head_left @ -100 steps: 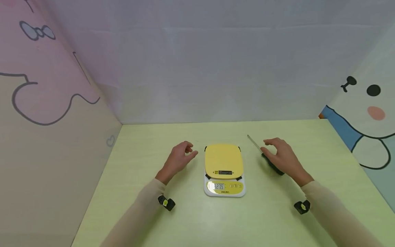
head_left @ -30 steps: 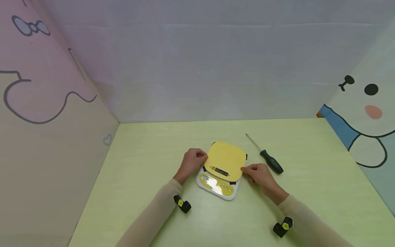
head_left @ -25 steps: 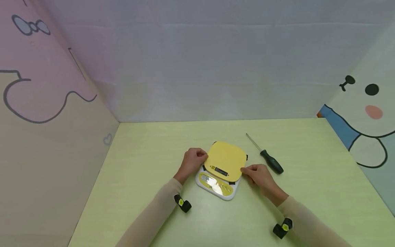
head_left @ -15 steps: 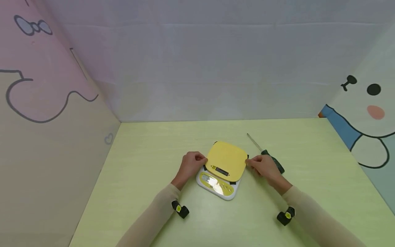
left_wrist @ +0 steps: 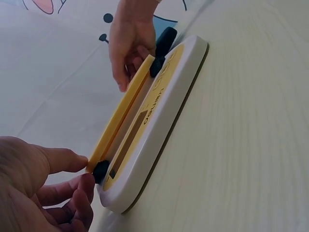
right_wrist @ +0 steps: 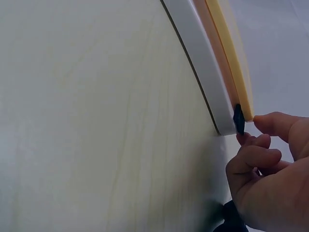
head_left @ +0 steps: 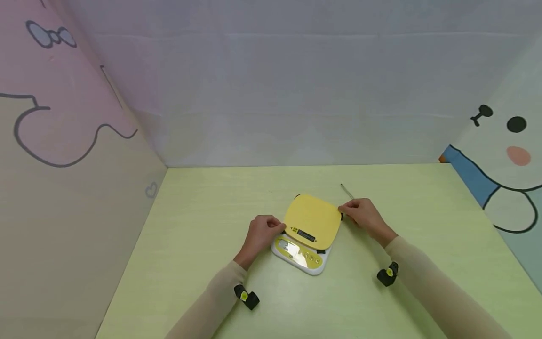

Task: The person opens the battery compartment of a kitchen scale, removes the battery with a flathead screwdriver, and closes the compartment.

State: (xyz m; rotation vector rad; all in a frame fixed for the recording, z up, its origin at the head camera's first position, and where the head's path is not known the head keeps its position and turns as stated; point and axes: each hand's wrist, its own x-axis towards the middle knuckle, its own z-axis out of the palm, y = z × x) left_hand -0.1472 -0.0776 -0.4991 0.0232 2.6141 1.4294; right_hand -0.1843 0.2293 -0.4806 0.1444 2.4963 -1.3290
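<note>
A kitchen scale (head_left: pixel 299 256) with a white base and a yellow platform (head_left: pixel 313 219) sits turned slightly on the green table (head_left: pixel 203 212). My left hand (head_left: pixel 279 228) pinches the platform's near-left corner; the left wrist view shows thumb above and fingers below at my left hand (left_wrist: pixel 89 169). At the far-right corner my right hand (head_left: pixel 343 212) pinches the platform edge. In the right wrist view my right hand (right_wrist: pixel 251 128) has its thumb on the yellow platform (right_wrist: pixel 241 82), beside a black support peg (right_wrist: pixel 238 121). The platform (left_wrist: pixel 125 111) stands slightly above the base (left_wrist: pixel 164 121).
A screwdriver lies right of the scale, mostly hidden behind my right hand; only its metal shaft (head_left: pixel 347 190) shows. Walls with cartoon drawings close in the table on the left (head_left: pixel 63 165), back and right (head_left: pixel 499 165).
Earlier both hands were off the scale, which lay straight. Both then took its platform; the right hand has since slid from the near-right to the far-right corner, covering the screwdriver handle.
</note>
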